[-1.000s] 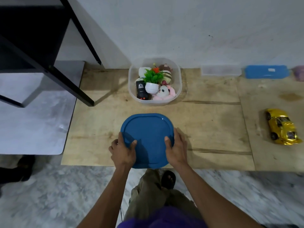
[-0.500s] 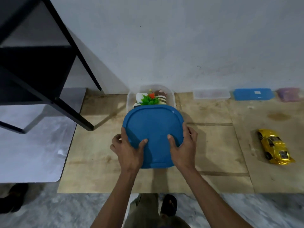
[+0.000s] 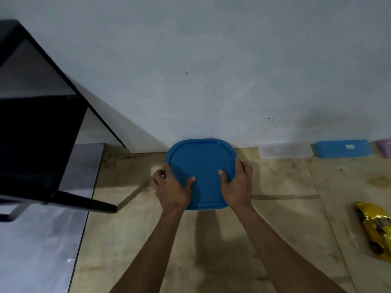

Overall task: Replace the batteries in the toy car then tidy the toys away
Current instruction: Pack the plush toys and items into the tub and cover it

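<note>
plywood floor (image 3: 275, 229): both hands (image 3: 172, 188) (image 3: 238, 187) grip blue lid (image 3: 201, 163), container hidden.

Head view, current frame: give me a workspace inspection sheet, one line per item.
Surface: plywood board on the floor, stained, against a grey wall.
Job's things: blue lid held flat over the spot by the wall; what lies under it is hidden. Yellow toy car lies apart at far right.
Clutter: clear container, blue box, purple item along the wall.
Grips: left hand and right hand grasp the lid's near edges.
Cables: nothing seen.
Surroundings: black metal frame at left.
</note>
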A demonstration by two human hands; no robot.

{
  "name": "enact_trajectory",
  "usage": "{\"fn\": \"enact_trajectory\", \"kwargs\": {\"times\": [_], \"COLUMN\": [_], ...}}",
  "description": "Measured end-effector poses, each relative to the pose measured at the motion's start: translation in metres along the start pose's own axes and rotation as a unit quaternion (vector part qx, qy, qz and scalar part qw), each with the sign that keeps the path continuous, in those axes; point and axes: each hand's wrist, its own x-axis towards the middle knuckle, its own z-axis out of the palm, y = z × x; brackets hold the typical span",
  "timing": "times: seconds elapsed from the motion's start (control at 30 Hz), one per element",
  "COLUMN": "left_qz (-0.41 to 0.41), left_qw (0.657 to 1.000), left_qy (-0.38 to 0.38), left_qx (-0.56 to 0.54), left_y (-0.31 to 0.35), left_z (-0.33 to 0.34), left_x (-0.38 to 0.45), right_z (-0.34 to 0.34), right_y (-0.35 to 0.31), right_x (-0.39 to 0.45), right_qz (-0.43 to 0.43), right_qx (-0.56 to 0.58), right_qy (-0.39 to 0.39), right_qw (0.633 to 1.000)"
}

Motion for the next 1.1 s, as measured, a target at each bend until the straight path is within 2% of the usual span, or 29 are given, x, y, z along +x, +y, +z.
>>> {"fn": "enact_trajectory", "kwargs": {"times": [0.17, 0.37, 0.77, 0.93, 1.1], "left_qz": [-0.006, 0.059, 0.093, 0.09, 0.108], "left_qw": [1.0, 0.996, 0.994, 0.994, 0.993], "left_qy": [0.006, -0.007, -0.026, -0.032, -0.041], "left_qx": [0.027, -0.071, -0.058, -0.058, 0.015], "left_y": [-0.008, -0.023, -0.038, -0.037, -0.034], "left_z": [0.01, 0.015, 0.021, 0.022, 0.023], "left_x": [0.006, 0.013, 0.017, 0.011, 0.018], "right_z": [0.013, 0.02, 0.024, 0.027, 0.027], "right_y": [0.011, 0.02, 0.024, 0.024, 0.023], "right_x": [0.007, 0.005, 0.004, 0.004, 0.012], "right_qz": [-0.009, -0.024, -0.015, -0.011, -0.02], "right_qx": [-0.018, -0.035, -0.085, -0.112, -0.129], "right_qy": [-0.01, -0.019, -0.079, -0.078, -0.087], "right_qw": [1.0, 0.999, 0.993, 0.991, 0.988]}}
